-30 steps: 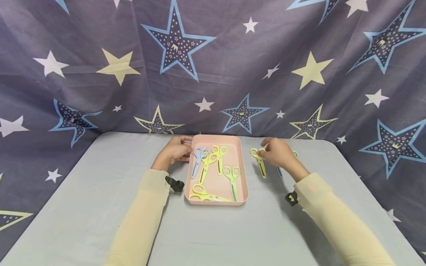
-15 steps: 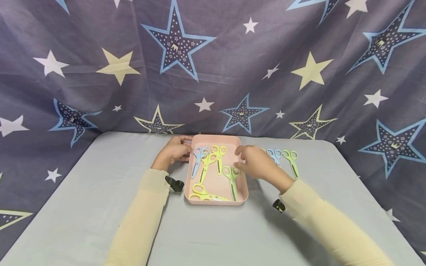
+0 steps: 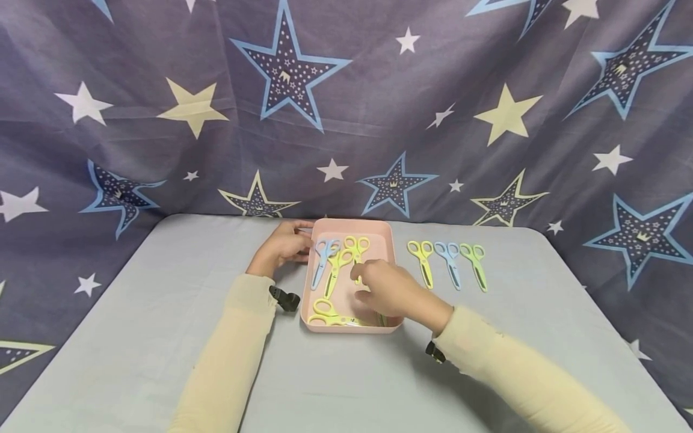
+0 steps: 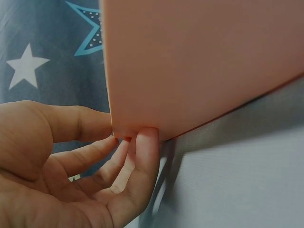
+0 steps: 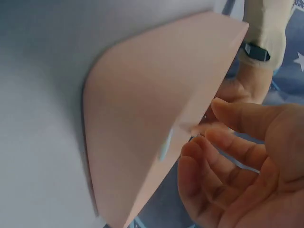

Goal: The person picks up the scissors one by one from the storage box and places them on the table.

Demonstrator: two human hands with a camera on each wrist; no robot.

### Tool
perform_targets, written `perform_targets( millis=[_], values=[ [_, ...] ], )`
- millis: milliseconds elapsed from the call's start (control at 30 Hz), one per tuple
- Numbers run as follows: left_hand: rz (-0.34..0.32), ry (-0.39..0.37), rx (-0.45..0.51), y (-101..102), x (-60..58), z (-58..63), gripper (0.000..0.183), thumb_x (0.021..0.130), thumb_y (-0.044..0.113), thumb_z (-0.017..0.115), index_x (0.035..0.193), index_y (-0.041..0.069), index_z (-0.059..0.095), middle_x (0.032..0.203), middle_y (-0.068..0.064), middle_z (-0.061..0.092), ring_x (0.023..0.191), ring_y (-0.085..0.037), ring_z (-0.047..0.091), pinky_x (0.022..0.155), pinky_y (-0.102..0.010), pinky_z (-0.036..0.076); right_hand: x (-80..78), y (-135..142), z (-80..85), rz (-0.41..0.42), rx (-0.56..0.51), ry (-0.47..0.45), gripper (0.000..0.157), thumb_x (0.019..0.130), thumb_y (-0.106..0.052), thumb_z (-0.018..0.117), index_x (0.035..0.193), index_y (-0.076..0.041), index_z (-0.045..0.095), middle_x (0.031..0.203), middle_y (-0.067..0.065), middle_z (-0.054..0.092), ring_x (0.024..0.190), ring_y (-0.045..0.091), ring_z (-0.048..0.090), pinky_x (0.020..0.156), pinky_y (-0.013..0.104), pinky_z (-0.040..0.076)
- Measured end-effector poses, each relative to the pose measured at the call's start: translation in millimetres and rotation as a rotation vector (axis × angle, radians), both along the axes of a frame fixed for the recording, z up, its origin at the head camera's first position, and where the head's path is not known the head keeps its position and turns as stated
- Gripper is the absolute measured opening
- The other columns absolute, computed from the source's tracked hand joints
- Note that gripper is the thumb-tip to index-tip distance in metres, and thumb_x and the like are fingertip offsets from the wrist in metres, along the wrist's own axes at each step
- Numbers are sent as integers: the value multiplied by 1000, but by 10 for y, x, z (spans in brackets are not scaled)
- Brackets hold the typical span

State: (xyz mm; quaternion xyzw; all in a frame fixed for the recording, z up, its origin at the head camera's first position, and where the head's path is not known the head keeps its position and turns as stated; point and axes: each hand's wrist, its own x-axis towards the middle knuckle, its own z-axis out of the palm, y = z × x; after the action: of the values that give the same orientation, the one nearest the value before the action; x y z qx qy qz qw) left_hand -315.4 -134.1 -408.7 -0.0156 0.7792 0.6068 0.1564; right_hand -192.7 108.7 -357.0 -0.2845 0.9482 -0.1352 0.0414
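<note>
The left hand (image 3: pixel 283 245) holds the left side of a pink tray (image 3: pixel 352 226); in the left wrist view its fingertips are against the tray's wall. Over the tray's right half hovers the right hand (image 3: pixel 387 287), thumb and fingers apart, with nothing seen between them. Beneath it, green scissors are mostly hidden. Inside the tray lie blue scissors (image 3: pixel 319 264) on the left, yellow scissors (image 3: pixel 332 276) beside them, more yellow scissors (image 3: pixel 357 245) partly behind the right hand, and sideways yellow scissors (image 3: pixel 327 315) at the near wall.
Right of the tray, yellow scissors (image 3: pixel 424 264), blue scissors (image 3: pixel 450 264) and green scissors (image 3: pixel 476 267) lie in a row on the grey table (image 3: pixel 325 379), handles away. A star-patterned curtain (image 3: pixel 346 108) hangs behind the table.
The right hand has left the yellow scissors in the row and moved left and nearer, over the tray, covering the green scissors there. The left hand and the tray stay put.
</note>
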Motion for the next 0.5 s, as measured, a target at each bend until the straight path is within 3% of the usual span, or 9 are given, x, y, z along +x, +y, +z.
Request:
perform_targets(
  millis=[367,500],
  values=[
    [0,-4,-4,5,3,10,61,93,-6,59,152,4,45,131,-22,56,90,-23,64,73,-33,62,32,-88,-207,83,53,-5,28,91,-20,76,116,-8,73,108,6,74,97,22,69,85,43,58],
    [3,2,-4,4,6,21,61,92,-6,59,151,4,45,130,-22,56,89,-23,63,72,-33,62,14,-96,-230,91,81,-33,27,89,-27,78,111,-12,74,94,-1,73,88,17,66,82,43,56]
  ],
)
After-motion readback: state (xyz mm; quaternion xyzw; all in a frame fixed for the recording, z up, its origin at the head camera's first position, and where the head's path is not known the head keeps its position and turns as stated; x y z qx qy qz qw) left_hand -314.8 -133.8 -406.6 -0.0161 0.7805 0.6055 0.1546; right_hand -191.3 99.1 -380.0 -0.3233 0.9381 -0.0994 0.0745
